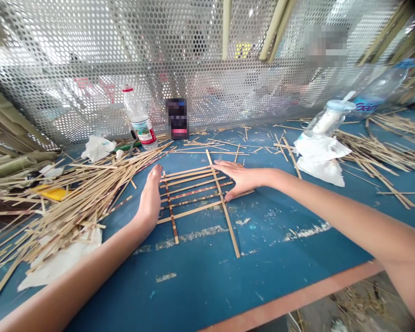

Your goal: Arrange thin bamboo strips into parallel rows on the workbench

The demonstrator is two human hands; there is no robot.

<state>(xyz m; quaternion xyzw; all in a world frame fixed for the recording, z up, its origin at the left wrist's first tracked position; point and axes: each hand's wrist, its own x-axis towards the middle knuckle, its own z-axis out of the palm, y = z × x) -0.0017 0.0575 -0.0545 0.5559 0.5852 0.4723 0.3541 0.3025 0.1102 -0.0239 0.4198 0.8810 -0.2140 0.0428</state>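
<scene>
Apparently, the crossed strips [198,210] are being lined up on the table [200,295] between the fingers: left hand [150,200] straight, fingers together; right hand [241,178] with thumb and fingers apart. The next nudge calls for light, even pressure.

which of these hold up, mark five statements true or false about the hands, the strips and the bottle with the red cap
1. The left hand is at the left side of the grid of thin strips. True.
2. The right hand is gripping the bottle with the red cap. False: that hand is at the right side of the grid, apart from the bottle.
3. The bottle stands in front of the perforated panel. True.
4. The tabletop is plain white. False: it is blue with pale worn patches.
5. A loose pile of strips lies to the left of the left hand. True.
</scene>
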